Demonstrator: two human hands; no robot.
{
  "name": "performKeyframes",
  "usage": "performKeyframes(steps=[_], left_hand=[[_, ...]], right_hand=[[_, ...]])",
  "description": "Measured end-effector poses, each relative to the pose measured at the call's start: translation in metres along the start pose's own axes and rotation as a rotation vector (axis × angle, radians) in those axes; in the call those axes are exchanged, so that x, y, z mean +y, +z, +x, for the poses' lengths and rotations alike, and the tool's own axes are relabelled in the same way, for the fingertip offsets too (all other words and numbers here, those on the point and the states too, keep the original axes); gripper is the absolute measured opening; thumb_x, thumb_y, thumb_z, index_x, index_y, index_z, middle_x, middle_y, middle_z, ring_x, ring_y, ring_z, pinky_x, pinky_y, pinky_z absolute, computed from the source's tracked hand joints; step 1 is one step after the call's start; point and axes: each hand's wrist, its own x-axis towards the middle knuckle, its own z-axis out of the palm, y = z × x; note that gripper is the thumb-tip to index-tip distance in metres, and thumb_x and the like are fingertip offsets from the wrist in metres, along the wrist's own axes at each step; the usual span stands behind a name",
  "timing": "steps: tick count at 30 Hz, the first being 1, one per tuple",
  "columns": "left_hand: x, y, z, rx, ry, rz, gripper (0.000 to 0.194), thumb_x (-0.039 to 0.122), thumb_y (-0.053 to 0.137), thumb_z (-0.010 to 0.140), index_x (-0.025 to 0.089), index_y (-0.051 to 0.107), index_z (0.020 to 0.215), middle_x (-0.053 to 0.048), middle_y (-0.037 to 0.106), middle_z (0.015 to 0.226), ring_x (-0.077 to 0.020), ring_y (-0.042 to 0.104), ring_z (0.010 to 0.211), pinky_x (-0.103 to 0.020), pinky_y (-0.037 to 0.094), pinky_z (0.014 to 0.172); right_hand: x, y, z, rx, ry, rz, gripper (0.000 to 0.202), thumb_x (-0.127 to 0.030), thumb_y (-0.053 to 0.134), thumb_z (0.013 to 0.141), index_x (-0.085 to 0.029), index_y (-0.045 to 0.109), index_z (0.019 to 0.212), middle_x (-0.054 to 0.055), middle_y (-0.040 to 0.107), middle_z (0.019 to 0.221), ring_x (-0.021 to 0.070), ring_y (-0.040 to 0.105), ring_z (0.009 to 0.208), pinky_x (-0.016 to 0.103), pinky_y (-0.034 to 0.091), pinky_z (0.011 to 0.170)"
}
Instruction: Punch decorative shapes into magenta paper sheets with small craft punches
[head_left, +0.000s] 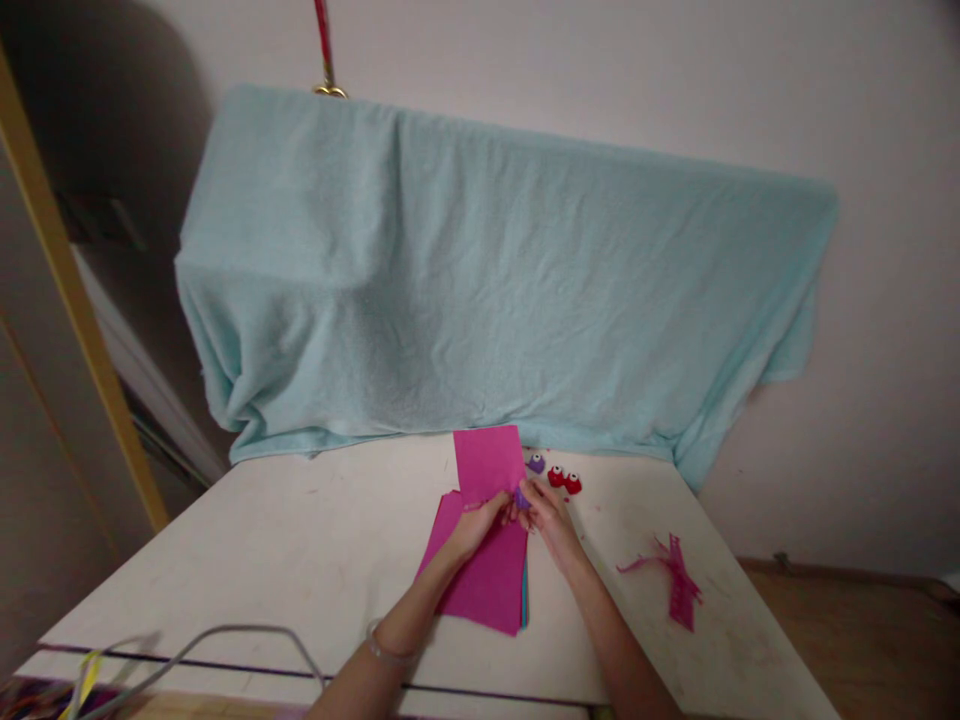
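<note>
Both hands at work, lower ctr of frame! R hand (549, 510) is closed on a small purple piece (523, 497), fingertips tight round it, so there's the piece: just R of mid-frame, btwn the two sets of fingers. L hand (480, 522) comes in from the other side, thumb and fingers clamped on the lower edge of a pink sheet (487, 460), some of those fingers hidden from view. Fingertips of both hands are v. close together here, right by the sheet's lower R corner.

The sheet itself sits at ctr, its top reaching up near the towel (525, 270). Below it, and partly under the L hand and forearm, there's the stack (480, 590), pink on top w/ a blue edge peeking out on its R side.

Just beyond the R hand, a 2nd purple piece (536, 464), then two red pieces (564, 480) side by side, each w/ a white spot on top. Over to the lower R, well apart from the hands, pink scraps (681, 590) in a ragged heap on the white table (300, 550).

Bracelet (390, 648) on the L wrist, bottom ctr. Grey cable (247, 628) loops thru the lower L corner. Pale blue towel fills the upper mid, w/ a red cord (323, 40) hanging at top, L of ctr.
</note>
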Motion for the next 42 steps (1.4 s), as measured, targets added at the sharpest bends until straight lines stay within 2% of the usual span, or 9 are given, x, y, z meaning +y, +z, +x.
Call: performKeyframes(steps=[12,18,24,31,36,42], left_hand=[[0.002,-0.001,-0.003,0.044,0.009,-0.029,0.038,0.046,0.039,0.084,0.021,0.057,0.061,-0.002,0.061,0.064,-0.0185,0.055,0.066,-0.028,0.041,0.073],[0.01,0.0,-0.008,0.066,-0.008,-0.012,0.039,0.046,0.04,0.085,0.021,0.061,0.064,-0.003,0.063,0.066,-0.02,0.058,0.069,-0.029,0.042,0.073],[0.016,0.002,-0.009,0.149,-0.062,0.048,0.038,0.047,0.042,0.081,0.022,0.062,0.062,-0.004,0.065,0.063,-0.0207,0.057,0.066,-0.03,0.044,0.07],[0.018,0.004,-0.009,0.093,-0.033,0.03,0.053,0.059,0.03,0.087,0.019,0.055,0.063,-0.004,0.061,0.065,-0.0189,0.056,0.068,-0.031,0.042,0.078],[0.017,0.002,-0.011,0.157,-0.12,0.032,0.065,0.069,0.024,0.086,0.018,0.057,0.064,-0.005,0.063,0.067,-0.02,0.057,0.069,-0.033,0.04,0.08],[0.022,0.005,-0.011,0.253,-0.115,0.005,0.064,0.07,0.029,0.085,0.02,0.06,0.06,-0.006,0.062,0.06,-0.0224,0.058,0.068,-0.033,0.042,0.076]], right_hand=[[-0.002,0.003,0.0,0.017,-0.044,-0.029,0.031,-0.047,0.061,0.085,-0.018,0.056,0.076,-0.001,0.06,0.06,0.006,0.04,0.04,0.023,0.019,0.04],[-0.002,0.006,-0.002,0.073,-0.08,0.001,0.026,-0.042,0.063,0.085,-0.018,0.058,0.077,-0.001,0.06,0.062,0.0065,0.04,0.043,0.023,0.018,0.041],[-0.002,0.006,-0.001,0.101,-0.086,-0.028,0.027,-0.044,0.063,0.084,-0.018,0.059,0.075,-0.002,0.059,0.058,0.006,0.037,0.04,0.023,0.017,0.04],[0.001,0.004,0.001,0.124,-0.034,-0.047,0.034,-0.052,0.06,0.083,-0.018,0.061,0.079,0.001,0.063,0.061,0.0088,0.047,0.04,0.021,0.028,0.038],[0.004,-0.001,0.005,0.147,-0.004,-0.004,0.04,-0.058,0.058,0.082,-0.018,0.057,0.076,0.001,0.061,0.056,0.0088,0.045,0.036,0.021,0.03,0.036],[0.001,-0.008,0.007,0.233,-0.037,0.067,0.042,-0.061,0.06,0.079,-0.02,0.052,0.072,-0.002,0.057,0.05,0.008,0.039,0.033,0.022,0.024,0.034]])
